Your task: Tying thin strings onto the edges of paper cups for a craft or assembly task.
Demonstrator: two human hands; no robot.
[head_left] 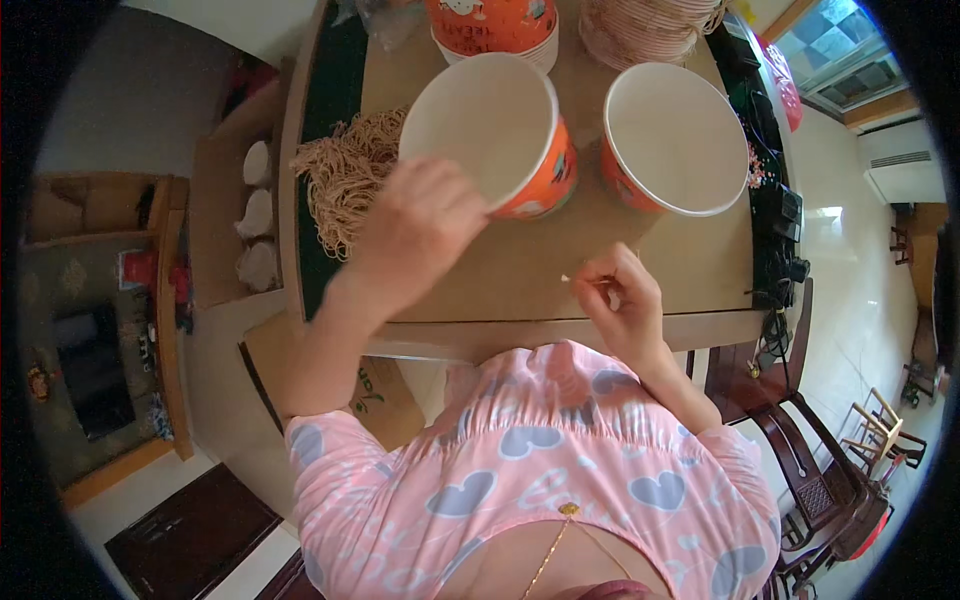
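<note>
An orange printed paper bucket [550,178] with a white inside stands in front of me, its mouth tilted toward me. My left hand [425,215] is at its near left rim, fingers curled in and mostly hidden behind the back of the hand; what they hold, if anything, does not show. A second orange bucket [628,182] stands to the right. Close to the table's near edge, my right hand [622,295] pinches something thin with a small pale tip [566,278], which looks like a cord end. Left of the first bucket lies a loose heap of beige cords [350,175].
Behind stand stacked orange buckets [492,25] and a pile of pale round rims with cords [645,30]. Black devices and cables [780,215] line the table's right edge. A cardboard box [215,230] holding white items stands left of the table [500,285]. Wooden chairs [820,470] stand at right.
</note>
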